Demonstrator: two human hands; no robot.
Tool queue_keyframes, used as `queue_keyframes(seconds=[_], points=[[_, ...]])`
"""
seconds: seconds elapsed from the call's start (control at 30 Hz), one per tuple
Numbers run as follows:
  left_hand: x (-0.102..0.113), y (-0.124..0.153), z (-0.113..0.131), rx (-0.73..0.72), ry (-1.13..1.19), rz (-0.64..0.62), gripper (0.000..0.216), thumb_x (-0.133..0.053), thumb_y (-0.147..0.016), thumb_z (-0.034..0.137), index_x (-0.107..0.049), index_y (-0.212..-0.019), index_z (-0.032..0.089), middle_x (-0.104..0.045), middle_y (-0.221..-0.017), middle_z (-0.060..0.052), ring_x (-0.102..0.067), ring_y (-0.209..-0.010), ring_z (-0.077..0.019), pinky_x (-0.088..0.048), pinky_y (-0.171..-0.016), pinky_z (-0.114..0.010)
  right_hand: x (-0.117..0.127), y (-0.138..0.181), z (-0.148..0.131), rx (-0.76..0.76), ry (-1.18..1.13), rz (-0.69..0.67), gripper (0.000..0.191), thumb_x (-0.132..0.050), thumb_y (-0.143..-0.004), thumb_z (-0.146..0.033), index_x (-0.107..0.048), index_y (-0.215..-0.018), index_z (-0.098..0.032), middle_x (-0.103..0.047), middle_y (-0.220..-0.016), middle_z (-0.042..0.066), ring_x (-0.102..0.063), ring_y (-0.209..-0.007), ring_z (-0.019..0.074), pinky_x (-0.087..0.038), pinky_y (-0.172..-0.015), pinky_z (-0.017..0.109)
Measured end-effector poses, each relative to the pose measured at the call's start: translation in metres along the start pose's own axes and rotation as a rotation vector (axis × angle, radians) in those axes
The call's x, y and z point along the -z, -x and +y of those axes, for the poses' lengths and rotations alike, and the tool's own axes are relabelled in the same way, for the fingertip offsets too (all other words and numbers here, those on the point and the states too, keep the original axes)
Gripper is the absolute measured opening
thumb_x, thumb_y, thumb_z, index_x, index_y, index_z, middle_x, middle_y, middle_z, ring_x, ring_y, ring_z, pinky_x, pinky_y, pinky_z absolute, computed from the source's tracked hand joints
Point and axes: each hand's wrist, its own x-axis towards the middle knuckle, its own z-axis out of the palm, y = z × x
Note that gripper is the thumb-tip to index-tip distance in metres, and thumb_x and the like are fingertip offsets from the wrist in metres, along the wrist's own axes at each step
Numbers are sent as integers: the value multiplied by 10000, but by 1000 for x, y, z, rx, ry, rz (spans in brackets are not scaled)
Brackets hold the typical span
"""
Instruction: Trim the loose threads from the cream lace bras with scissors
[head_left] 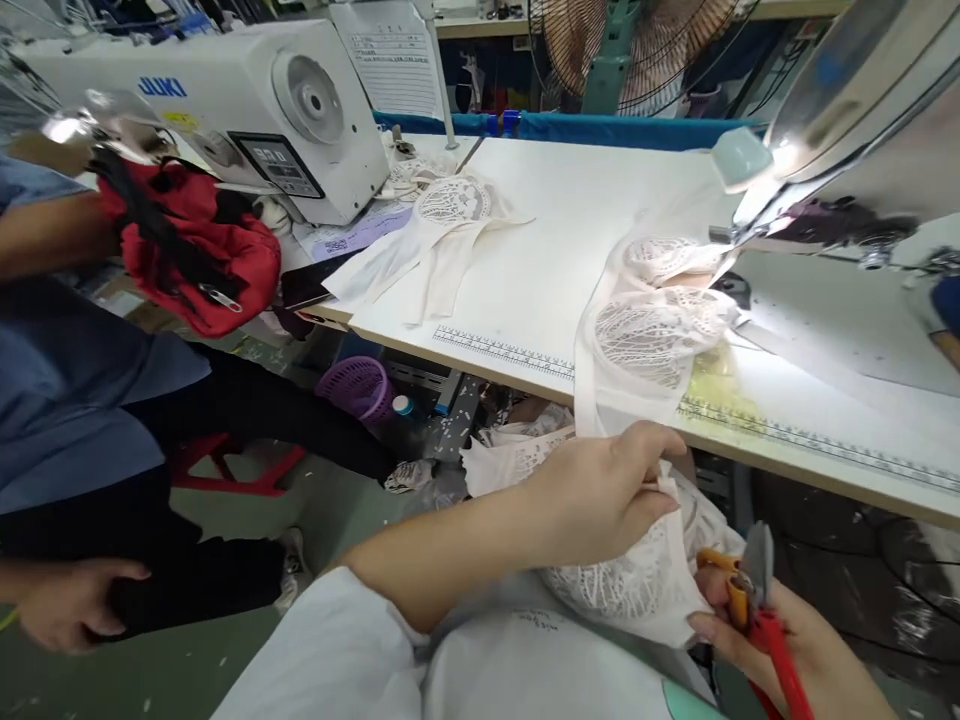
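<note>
In the head view my left hand [600, 490] pinches the pale edge of a white lace bra [622, 580] above my lap. My right hand [795, 630] holds scissors [760, 565] with red and orange on the handles, blades pointing up. Its thumb and fingertips also touch the bra's right edge. Just beyond my hands, another white lace bra [649, 335] lies on the table [555, 240], reaching from the sewing machine's needle area down over the front edge. Part of the lap fabric is hidden behind my left hand and forearm.
A white sewing machine [862, 140] stands on the right, a JUKI one [225, 110] at left. More lace pieces [450, 215] lie between. At left a co-worker in blue [67, 390] is beside a red bag [199, 245]. Below are a purple basket [356, 390] and a red stool [240, 470].
</note>
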Motion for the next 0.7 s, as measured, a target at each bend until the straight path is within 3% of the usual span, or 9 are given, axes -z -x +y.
queue_keyframes(seconds=[0.1, 0.2, 0.3, 0.4, 0.53, 0.7], points=[[-11, -6, 4, -83, -63, -11, 477, -418, -885, 199, -273, -1333, 120, -638, -825, -41, -604, -719, -180, -466, -655, -300, 10, 3, -13, 6, -49, 156, 227, -737, -687, -412, -604, -741, -236, -615, -728, 6, -557, -611, 160, -494, -527, 230], [-18, -11, 6, -155, -123, -27, 562, -386, -896, 201, -160, -1402, 107, -639, -822, -51, -613, -723, -201, -463, -630, -310, 24, -1, -38, 144, -48, 282, 218, -755, -677, -382, -601, -746, -243, -671, -821, 28, -606, -671, 173, -512, -547, 230], [-25, -15, 9, -201, -177, -50, 610, -377, -901, 216, -90, -1433, 134, -642, -825, -53, -612, -680, -204, -446, -572, -292, 29, -10, -67, 317, -31, 311, 165, -729, -713, -325, -587, -753, -251, -671, -807, 28, -648, -759, 216, -560, -642, 293], [-29, -15, 11, -227, -153, -30, 610, -360, -907, 205, -68, -1440, 154, -658, -910, -81, -626, -714, -203, -450, -584, -282, 23, -22, -87, 379, -14, 289, 92, -679, -759, -297, -597, -753, -255, -663, -782, 13, -655, -752, 209, -570, -659, 299], [-30, -12, 13, -240, -83, 12, 612, -360, -897, 176, -77, -1440, 154, -649, -1066, -124, -641, -829, -226, -477, -650, -315, 21, -33, -93, 461, 71, 265, 41, -650, -782, -250, -632, -800, -282, -666, -740, -19, -649, -659, 168, -562, -590, 248], [-31, -12, 12, -182, -16, -10, 635, -360, -906, 248, -55, -1456, 157, -658, -938, -94, -624, -736, -214, -473, -590, -308, 27, -36, -91, 492, 197, 222, 92, -669, -758, -239, -582, -780, -262, -677, -728, -5, -659, -644, 195, -560, -551, 279]])
